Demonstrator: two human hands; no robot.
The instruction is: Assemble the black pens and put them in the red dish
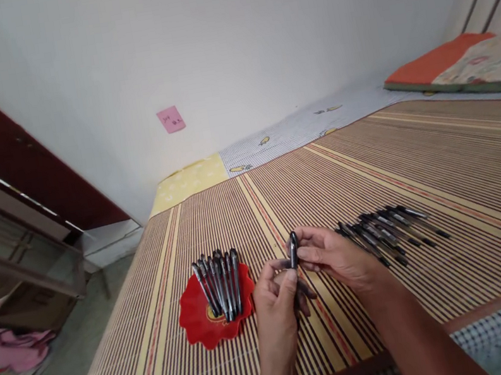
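Note:
Both of my hands hold one dark pen upright over a striped bamboo mat. My left hand pinches its lower part between thumb and fingers. My right hand grips its upper part. To the left, a red flower-shaped plate carries several dark pens laid side by side. To the right of my right hand, a loose pile of several more dark pens lies on the mat.
The mat covers a bed with a patterned sheet at its far edge and an orange-bordered pillow at the back right. A pink sticky note is on the white wall. A dark wooden cabinet stands at left, with clutter on the floor.

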